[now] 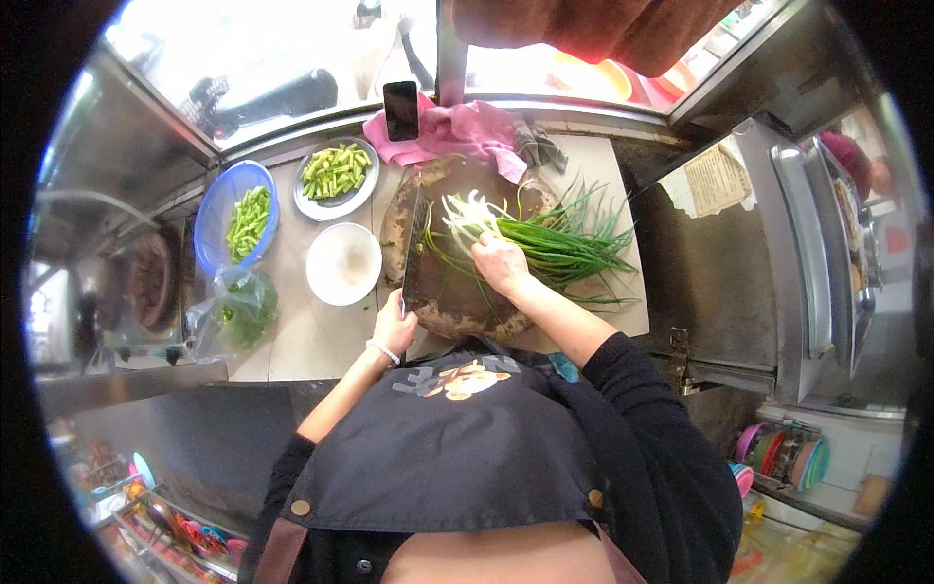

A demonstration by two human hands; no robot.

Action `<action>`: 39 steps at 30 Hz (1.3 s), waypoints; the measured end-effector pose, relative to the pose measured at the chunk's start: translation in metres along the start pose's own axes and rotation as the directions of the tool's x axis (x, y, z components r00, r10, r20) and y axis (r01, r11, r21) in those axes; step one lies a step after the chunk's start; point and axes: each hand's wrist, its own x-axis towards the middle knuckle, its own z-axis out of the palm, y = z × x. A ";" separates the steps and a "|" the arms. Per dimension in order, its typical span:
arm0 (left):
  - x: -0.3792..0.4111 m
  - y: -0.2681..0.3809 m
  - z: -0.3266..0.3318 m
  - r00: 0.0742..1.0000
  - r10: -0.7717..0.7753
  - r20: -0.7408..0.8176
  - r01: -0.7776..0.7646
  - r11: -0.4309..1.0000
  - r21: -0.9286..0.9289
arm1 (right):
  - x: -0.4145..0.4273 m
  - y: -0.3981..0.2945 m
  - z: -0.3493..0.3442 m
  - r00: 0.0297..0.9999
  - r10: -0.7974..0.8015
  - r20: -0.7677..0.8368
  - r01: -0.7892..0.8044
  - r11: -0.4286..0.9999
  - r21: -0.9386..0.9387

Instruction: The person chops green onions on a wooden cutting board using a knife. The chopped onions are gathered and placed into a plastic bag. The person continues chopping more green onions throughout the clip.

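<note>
My left hand [395, 325], with a beaded bracelet at the wrist, grips the handle of a kitchen knife, likely a cleaver. Its dark blade [416, 244] points away from me and shows nearly edge-on over the left side of a round, worn chopping board [456, 292]. My right hand [500, 264] is closed around a bunch of scallions [558, 244] lying across the board. Their white root ends stick out past my fingers towards the blade, a short gap away. The green tops spread right, beyond the board's rim onto the counter.
Left of the board are a white bowl [344, 264], a metal plate of cut green stalks [336, 173], a blue basket [237, 212] with more pieces, and a plastic bag of greens [244, 310]. Behind it, a phone [400, 111] leans by a pink cloth [467, 131]. Metal trays [801, 248] stand right.
</note>
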 end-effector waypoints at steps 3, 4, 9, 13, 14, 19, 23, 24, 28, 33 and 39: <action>0.000 0.001 -0.002 1.000 -0.009 -0.008 0.009 1.000 -0.007 | 0.008 -0.002 0.000 0.999 -0.018 0.037 0.019 0.999 -0.038; -0.001 0.001 -0.002 1.000 -0.003 -0.017 0.003 1.000 -0.016 | 0.006 0.001 -0.001 0.997 0.010 0.076 -0.007 0.999 -0.044; 0.002 -0.004 -0.001 0.999 0.036 -0.026 -0.036 0.999 -0.005 | 0.000 0.007 -0.011 0.980 -0.147 0.133 0.161 0.982 -0.100; 0.003 -0.006 0.002 0.998 0.049 -0.040 -0.048 0.999 0.024 | 0.022 -0.001 -0.026 0.971 -0.234 0.042 0.234 0.972 -0.008; 0.004 -0.009 0.003 0.997 0.061 -0.044 -0.060 0.998 0.025 | 0.038 -0.006 -0.028 0.967 -0.221 -0.129 0.224 0.974 0.011; 0.004 -0.007 0.000 1.000 0.013 -0.028 -0.012 1.000 0.022 | 0.078 -0.009 -0.047 0.964 0.220 -0.147 -0.127 0.873 0.471; 0.004 -0.003 -0.002 1.000 -0.016 -0.022 0.016 1.000 -0.013 | 0.063 0.032 -0.055 0.892 0.426 0.148 -0.451 0.842 0.295; 0.002 -0.004 0.000 0.999 -0.005 -0.033 0.004 1.000 -0.020 | 0.052 0.029 -0.065 0.891 0.426 0.159 -0.454 0.848 0.273; 0.004 -0.015 0.007 0.996 0.070 -0.058 -0.068 0.997 0.036 | 0.029 0.002 -0.056 0.890 0.405 0.209 -0.456 0.808 0.372; 0.010 -0.014 0.011 0.996 0.089 -0.031 -0.083 0.984 0.158 | 0.065 0.026 -0.002 0.947 0.312 -0.078 -0.295 0.939 0.177; 0.012 -0.009 0.001 0.999 -0.010 -0.032 0.015 0.988 0.156 | 0.121 0.014 -0.024 0.842 0.507 0.183 -0.539 0.791 0.289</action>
